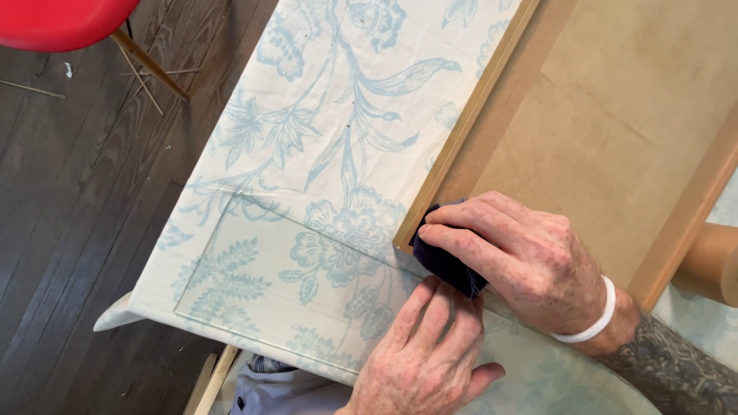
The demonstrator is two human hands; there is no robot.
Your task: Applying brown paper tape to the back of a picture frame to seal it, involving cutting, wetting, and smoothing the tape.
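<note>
The right hand (515, 257), a white band at its wrist, was closed around a dark folded cloth (446, 265), its fingers curled over the top and pressing the cloth against the near corner of a brown wooden board (615, 131) with raised edges. The cloth sat right at that corner, half on the board's pale rim and half over the flower-printed sheet (323, 154) that covered the tabletop. The left hand (423, 353) lay flat just near of it, fingers spread and held straight, its fingertips touching the cloth and the sheet, gripping nothing. A cardboard tube (711, 261) rested against the board's right edge, and a red chair (61, 23) stood on the dark floor (77, 230) far to the left. The likely trouble was the board sliding on the loose sheet if the cloth was pushed hard, since only the flat left hand steadied things, and it rested on the sheet rather than the board. The sheet could also bunch up under the corner, and anything on the cloth could mark the pale print
</note>
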